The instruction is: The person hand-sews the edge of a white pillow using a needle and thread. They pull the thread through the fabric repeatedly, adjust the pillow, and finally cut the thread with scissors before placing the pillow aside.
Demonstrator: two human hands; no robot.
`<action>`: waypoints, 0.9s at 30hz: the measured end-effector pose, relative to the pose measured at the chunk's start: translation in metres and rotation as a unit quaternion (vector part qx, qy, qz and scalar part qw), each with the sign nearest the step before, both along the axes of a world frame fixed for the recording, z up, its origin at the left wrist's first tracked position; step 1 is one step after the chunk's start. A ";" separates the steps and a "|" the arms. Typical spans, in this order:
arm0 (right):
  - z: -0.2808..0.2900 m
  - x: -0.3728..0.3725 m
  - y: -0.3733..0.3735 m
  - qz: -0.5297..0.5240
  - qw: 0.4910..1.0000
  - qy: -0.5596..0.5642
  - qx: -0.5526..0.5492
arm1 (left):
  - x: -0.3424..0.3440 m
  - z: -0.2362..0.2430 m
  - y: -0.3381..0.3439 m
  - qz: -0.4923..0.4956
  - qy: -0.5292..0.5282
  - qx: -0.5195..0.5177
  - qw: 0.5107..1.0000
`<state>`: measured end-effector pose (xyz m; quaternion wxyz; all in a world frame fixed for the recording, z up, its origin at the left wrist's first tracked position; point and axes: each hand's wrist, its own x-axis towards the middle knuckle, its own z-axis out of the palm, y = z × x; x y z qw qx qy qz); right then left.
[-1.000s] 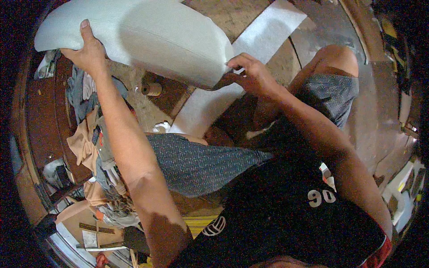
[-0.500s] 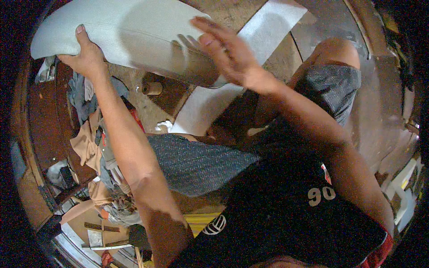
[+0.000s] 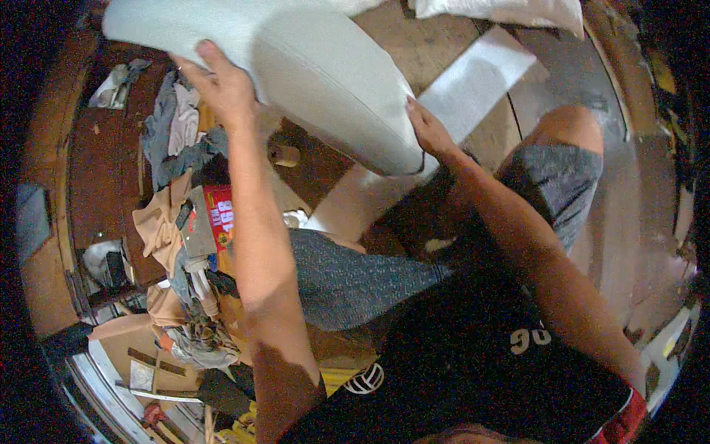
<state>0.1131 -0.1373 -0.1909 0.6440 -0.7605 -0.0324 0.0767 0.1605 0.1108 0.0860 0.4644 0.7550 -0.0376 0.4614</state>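
A large white padded cushion (image 3: 296,59) is held up in front of me, tilted down to the right. My left hand (image 3: 222,85) grips its near left edge from below. My right hand (image 3: 427,132) rests flat against its lower right end, fingers wrapped on the rounded edge. My knees in grey shorts (image 3: 562,177) show beneath my arms.
A long white strip of foam (image 3: 473,81) lies on the wooden floor (image 3: 414,44) under the cushion. A heap of cloth scraps (image 3: 174,140), a staple gun (image 3: 194,229) and a red box (image 3: 220,218) sit to my left. Another white cushion (image 3: 510,11) lies at the top right.
The cushion has swung round and its right end has dropped. My right hand left the top face and came back to the lower right end. My left hand shifted right along the edge.
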 end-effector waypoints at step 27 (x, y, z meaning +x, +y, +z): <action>0.349 -0.027 -0.032 0.043 0.850 -0.523 0.030 | -0.095 0.063 -0.078 -0.224 -0.132 0.092 0.961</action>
